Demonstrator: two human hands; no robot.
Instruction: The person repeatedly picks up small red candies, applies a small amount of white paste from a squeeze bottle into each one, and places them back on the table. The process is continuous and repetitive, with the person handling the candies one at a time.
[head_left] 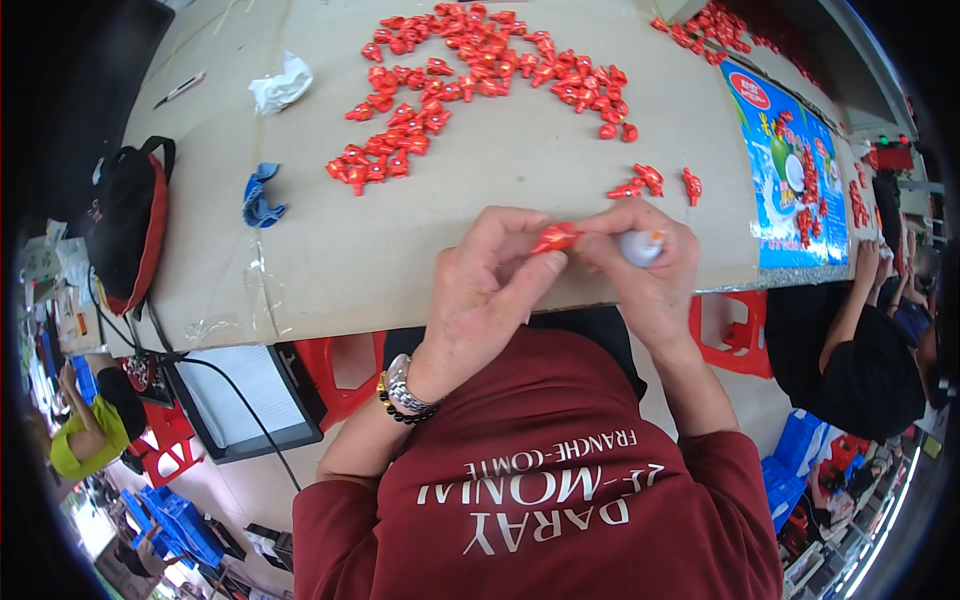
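Observation:
Over the table's near edge, my left hand (485, 285) pinches a small shiny red plastic piece (555, 237) with yellow marks between thumb and fingertips. My right hand (650, 290) is curled around a whitish, rounded bottle-like object (638, 248) with an orange tip; its exact kind is unclear. The right thumb and fingertips meet the red piece from the other side. A few similar red pieces (648, 180) lie just beyond my right hand, with a single one (692, 187) beside them. Farther off spreads a big loose pile of red pieces (490, 60).
On the table (330, 270) lie a crumpled white tissue (282, 84), a blue cloth scrap (263, 196), a pen (180, 90) and a black-and-red bag (140, 225). To the right, a blue printed sheet (775, 150) bears more red pieces. A co-worker in black (860, 370) sits there.

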